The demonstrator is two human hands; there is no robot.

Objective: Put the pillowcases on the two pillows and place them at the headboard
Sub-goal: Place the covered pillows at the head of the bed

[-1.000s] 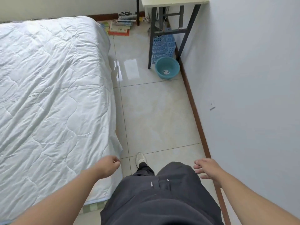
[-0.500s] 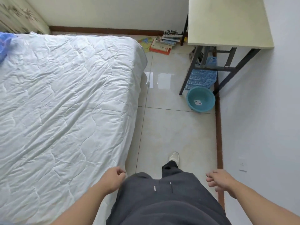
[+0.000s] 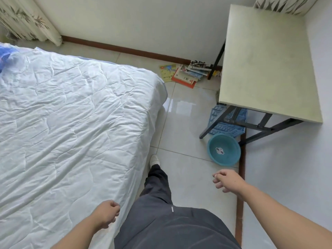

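Observation:
A bed with a white quilted cover (image 3: 71, 126) fills the left of the view. At its far left edge a bit of blue fabric (image 3: 5, 56) shows; what it is I cannot tell. No pillow or pillowcase is clearly in view. My left hand (image 3: 107, 213) hangs at the bed's near right edge, fingers loosely curled, holding nothing. Over the floor tiles, my right hand (image 3: 227, 180) is also loosely curled and empty. My dark-trousered leg and white shoe (image 3: 154, 160) step along the bed's side.
A cream-topped desk with black legs (image 3: 265, 65) stands against the right wall. Under it are a blue plastic crate (image 3: 228, 123) and a teal basin (image 3: 223, 150). A pile of books (image 3: 186, 73) lies by the far wall. A patterned curtain (image 3: 27, 20) hangs top left.
I have walked forward along the bed's side; the desk, basin and books are nearer, and the far wall and curtain have come into view. Both hands stay empty.

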